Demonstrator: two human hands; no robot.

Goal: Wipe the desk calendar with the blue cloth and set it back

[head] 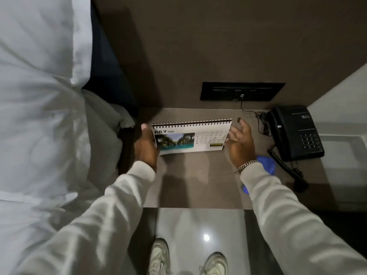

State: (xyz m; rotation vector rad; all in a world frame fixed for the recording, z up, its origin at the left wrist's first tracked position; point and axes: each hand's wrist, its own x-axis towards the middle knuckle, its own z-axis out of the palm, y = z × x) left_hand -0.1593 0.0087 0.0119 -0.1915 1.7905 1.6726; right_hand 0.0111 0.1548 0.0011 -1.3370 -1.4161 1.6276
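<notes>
The desk calendar (191, 136) stands on the bedside table (198, 185), spiral-bound along its top, showing a JULY page with a pool photo. My left hand (146, 145) grips its left edge. At its right edge my right hand (240, 141) has its fingers spread apart and holds nothing; whether it touches the calendar I cannot tell. The blue cloth (267, 162) lies on the table under and behind my right wrist, mostly hidden by my sleeve, with a corner (244, 189) peeking out lower down.
A black telephone (296, 132) with a coiled cord sits at the table's right. A black socket panel (241, 91) is on the wall behind. A bed with white pillows (39, 96) borders the left. My shoes (215, 263) stand on the glossy floor below.
</notes>
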